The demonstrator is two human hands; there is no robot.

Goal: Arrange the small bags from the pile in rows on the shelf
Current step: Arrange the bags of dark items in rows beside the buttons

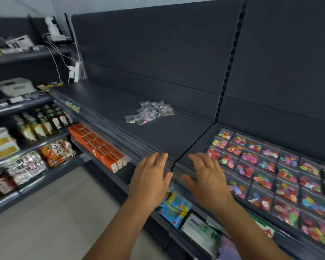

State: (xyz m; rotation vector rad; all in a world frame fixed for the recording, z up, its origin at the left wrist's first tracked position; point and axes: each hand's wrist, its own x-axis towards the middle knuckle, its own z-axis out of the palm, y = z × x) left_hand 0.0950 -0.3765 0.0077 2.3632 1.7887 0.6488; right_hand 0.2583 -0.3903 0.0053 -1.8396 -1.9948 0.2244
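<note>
Head view: both hands empty, fingers straight and spread, palms down at the front lip of the dark grey metal shelf (158,132); left hand (150,180) at 6 o'clock, right hand (207,178) just beside it. Loose pile of small clear plastic bags (150,112) lies mid-shelf at 12 o'clock from the hands, well apart. Rows of clear bags with coloured discs (281,177) fill the shelf at 3 o'clock.
</note>
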